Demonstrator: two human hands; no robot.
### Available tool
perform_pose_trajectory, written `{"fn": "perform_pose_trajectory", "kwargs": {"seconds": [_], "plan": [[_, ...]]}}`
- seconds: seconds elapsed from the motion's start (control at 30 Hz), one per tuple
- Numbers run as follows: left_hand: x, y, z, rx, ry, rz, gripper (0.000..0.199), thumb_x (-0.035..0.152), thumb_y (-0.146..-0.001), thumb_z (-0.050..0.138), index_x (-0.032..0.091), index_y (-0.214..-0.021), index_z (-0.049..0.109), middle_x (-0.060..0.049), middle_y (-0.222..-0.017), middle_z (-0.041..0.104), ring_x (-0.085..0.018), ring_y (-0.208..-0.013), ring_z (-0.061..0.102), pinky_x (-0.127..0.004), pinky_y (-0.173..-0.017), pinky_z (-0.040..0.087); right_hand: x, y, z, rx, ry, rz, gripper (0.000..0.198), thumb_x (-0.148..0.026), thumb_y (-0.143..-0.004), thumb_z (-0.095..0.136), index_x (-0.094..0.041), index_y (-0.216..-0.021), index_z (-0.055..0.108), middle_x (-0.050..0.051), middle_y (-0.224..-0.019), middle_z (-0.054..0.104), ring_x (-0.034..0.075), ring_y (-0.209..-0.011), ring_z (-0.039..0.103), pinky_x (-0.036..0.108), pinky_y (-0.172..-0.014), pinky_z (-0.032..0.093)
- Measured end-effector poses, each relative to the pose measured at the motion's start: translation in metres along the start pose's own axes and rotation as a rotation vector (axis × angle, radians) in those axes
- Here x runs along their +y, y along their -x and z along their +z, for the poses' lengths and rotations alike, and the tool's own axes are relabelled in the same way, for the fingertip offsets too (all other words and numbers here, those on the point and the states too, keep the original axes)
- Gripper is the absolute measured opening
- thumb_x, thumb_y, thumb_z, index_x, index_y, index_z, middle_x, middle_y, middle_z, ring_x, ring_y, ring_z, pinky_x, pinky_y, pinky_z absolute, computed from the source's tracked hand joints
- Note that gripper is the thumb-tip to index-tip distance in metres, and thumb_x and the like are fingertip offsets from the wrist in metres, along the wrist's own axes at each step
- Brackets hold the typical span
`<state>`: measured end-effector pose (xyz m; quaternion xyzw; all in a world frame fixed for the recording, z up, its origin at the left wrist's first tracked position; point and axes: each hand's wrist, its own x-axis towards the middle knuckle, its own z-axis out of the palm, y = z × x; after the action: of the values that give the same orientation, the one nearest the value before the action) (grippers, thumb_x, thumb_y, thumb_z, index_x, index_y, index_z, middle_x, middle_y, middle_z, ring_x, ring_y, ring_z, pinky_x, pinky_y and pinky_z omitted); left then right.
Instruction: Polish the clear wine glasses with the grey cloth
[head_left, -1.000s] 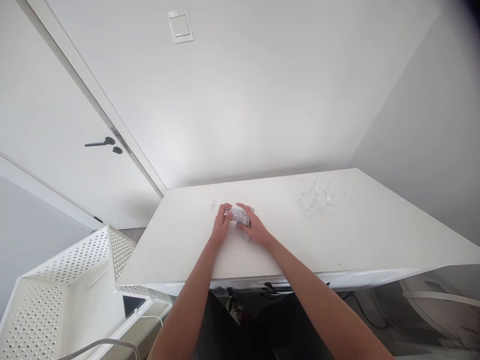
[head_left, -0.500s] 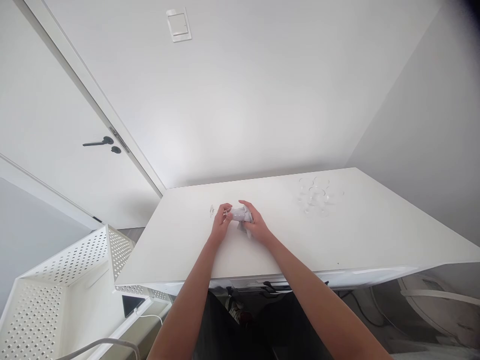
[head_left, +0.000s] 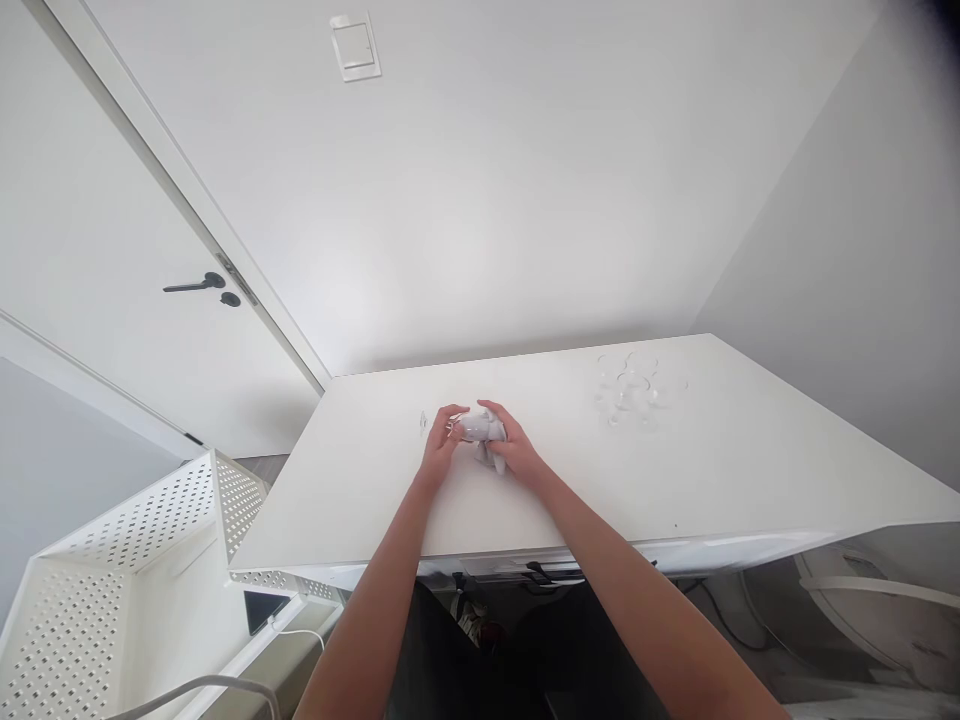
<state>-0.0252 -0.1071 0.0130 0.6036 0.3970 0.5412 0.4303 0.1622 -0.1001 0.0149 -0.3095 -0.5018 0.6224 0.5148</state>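
My left hand [head_left: 439,448] is closed around the left end of a small clear drinking glass [head_left: 471,429], tipped on its side above the white tabletop. Grey shows through the glass wall, seemingly cloth stuffed inside. At the other end my right hand [head_left: 519,450] grips a light grey cloth [head_left: 492,458] bunched against the glass, with a loose part hanging below. The glass's exact shape under my fingers is hidden. Just left of my left hand, another small clear glass object [head_left: 424,422] rests on the tabletop.
Several clear glass pieces [head_left: 631,390] are grouped on the right of the white tabletop [head_left: 570,500]. A white perforated shelf unit [head_left: 82,610] with a cable stands at lower left. Behind are a wall with a switch [head_left: 355,46] and a door with a black handle [head_left: 193,284].
My hands stay nearly in place. The glass and cloth have turned slightly between them, and more of the cloth's hanging part shows below.
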Motion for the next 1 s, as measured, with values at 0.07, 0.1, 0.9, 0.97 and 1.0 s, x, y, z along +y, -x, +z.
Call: {"fn": "perform_pose_trajectory", "kwargs": {"seconds": [0.07, 0.1, 0.9, 0.97, 1.0], "plan": [[0.004, 0.001, 0.002, -0.078, 0.022, 0.039, 0.047, 0.045, -0.092, 0.067, 0.028, -0.136, 0.059, -0.01, -0.145, 0.054, -0.025, -0.115, 0.061, -0.04, -0.098, 0.053, 0.001, -0.003, -0.005, 0.017, -0.051, 0.048, 0.078, -0.013, -0.063, 0.061, -0.032, -0.139, 0.059, 0.002, -0.099, 0.062, 0.018, -0.083, 0.058, 0.025, -0.067, 0.05], [0.005, 0.001, 0.003, -0.106, 0.017, 0.046, 0.049, 0.044, -0.091, 0.069, 0.029, -0.137, 0.058, -0.011, -0.148, 0.052, -0.026, -0.121, 0.059, -0.041, -0.101, 0.052, 0.001, -0.004, -0.008, 0.018, -0.059, 0.059, 0.079, -0.014, -0.064, 0.061, -0.032, -0.14, 0.057, 0.001, -0.098, 0.061, 0.017, -0.081, 0.058, 0.025, -0.066, 0.049], [-0.002, -0.002, -0.003, 0.131, 0.023, -0.045, 0.051, 0.052, -0.097, 0.058, 0.032, -0.141, 0.042, -0.014, -0.147, 0.052, -0.022, -0.107, 0.069, -0.037, -0.076, 0.062, 0.002, -0.006, -0.027, 0.385, -0.309, -0.052, 0.046, -0.039, -0.072, 0.087, -0.033, -0.11, 0.062, -0.002, -0.09, 0.063, 0.012, -0.067, 0.057, 0.025, -0.053, 0.05], [-0.002, -0.003, -0.003, 0.144, -0.004, -0.021, 0.06, 0.051, -0.093, 0.064, 0.034, -0.145, 0.04, -0.013, -0.152, 0.046, -0.023, -0.116, 0.064, -0.037, -0.081, 0.062, -0.001, -0.004, -0.023, 0.267, -0.181, -0.049, 0.043, -0.039, -0.073, 0.085, -0.031, -0.109, 0.064, -0.002, -0.084, 0.06, 0.012, -0.064, 0.055, 0.024, -0.049, 0.049], [-0.002, -0.003, -0.003, 0.118, -0.035, -0.01, 0.057, 0.05, -0.091, 0.067, 0.032, -0.141, 0.046, -0.012, -0.149, 0.05, -0.023, -0.113, 0.064, -0.036, -0.082, 0.061, -0.001, -0.003, -0.021, 0.216, -0.103, -0.059, 0.042, -0.039, -0.072, 0.085, -0.029, -0.108, 0.065, -0.002, -0.083, 0.059, 0.012, -0.063, 0.054, 0.024, -0.049, 0.049]]}}
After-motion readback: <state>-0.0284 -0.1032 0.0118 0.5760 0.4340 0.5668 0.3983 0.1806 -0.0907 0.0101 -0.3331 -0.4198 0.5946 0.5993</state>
